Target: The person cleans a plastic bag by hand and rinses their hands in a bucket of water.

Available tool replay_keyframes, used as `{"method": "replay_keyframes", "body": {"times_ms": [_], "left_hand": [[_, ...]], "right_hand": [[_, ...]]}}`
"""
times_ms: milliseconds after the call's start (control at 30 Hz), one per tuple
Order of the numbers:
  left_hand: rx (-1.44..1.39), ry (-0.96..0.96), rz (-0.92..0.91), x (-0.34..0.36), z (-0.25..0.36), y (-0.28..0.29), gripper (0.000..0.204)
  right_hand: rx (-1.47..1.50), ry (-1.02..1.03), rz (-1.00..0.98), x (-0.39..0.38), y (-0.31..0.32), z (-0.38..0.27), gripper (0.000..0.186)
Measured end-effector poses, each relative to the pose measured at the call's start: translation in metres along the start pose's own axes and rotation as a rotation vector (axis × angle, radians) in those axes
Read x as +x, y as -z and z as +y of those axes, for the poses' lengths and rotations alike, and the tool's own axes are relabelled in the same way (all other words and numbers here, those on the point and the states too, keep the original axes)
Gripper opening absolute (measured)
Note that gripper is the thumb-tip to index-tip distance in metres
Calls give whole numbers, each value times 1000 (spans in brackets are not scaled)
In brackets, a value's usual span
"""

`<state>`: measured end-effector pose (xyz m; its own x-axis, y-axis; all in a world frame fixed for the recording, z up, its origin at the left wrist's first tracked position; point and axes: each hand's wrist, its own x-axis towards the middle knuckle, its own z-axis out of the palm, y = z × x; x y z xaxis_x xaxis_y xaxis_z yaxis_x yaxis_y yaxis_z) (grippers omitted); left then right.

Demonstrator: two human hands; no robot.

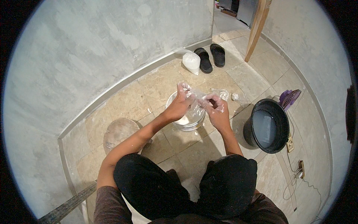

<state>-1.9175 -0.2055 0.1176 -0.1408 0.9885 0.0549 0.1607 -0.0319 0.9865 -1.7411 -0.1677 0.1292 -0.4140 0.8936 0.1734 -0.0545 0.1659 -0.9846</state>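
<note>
A thin clear plastic bag [198,96], smeared with white, stretches between my two hands above a white bucket [191,126]. My left hand [181,101] pinches one side of it, and white powder or paste coats the fingers. On the other side, my right hand [217,107] grips the plastic between thumb and fingers, also whitened. White material shows inside the bucket, partly hidden by my hands and the bag. Just beyond my right hand lies more crumpled clear plastic [223,93], with a small white lump [234,96] beside it.
A black bucket [247,130] of cloudy water stands at the right, near a purple fan [288,99], a power strip [290,144] and loose cords. A tied bag of white powder [191,62] and black slippers [203,61] sit by the wall. A round board [121,132] lies left.
</note>
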Motion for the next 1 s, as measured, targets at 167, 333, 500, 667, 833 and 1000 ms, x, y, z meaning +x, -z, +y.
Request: {"method": "replay_keyframes", "body": {"times_ms": [167,333,500,667,833,1000], "left_hand": [[426,-97,-50,-8,6,-3,51],[122,43,-128,1,-12,10,46],[-349,324,-87,-3,0,11,33],[-617,332,-140,0,-20,4,31],[-671,233,-138,4,-23,17,35],[-649,262,-111,4,-30,15,35]], "right_hand": [[44,-30,18,2,3,1,13],[686,-121,73,5,7,10,13],[1102,-338,176,10,20,18,17],[790,-299,255,11,16,22,20],[721,-80,-8,3,18,17,27],[-214,-71,34,4,15,19,33]]}}
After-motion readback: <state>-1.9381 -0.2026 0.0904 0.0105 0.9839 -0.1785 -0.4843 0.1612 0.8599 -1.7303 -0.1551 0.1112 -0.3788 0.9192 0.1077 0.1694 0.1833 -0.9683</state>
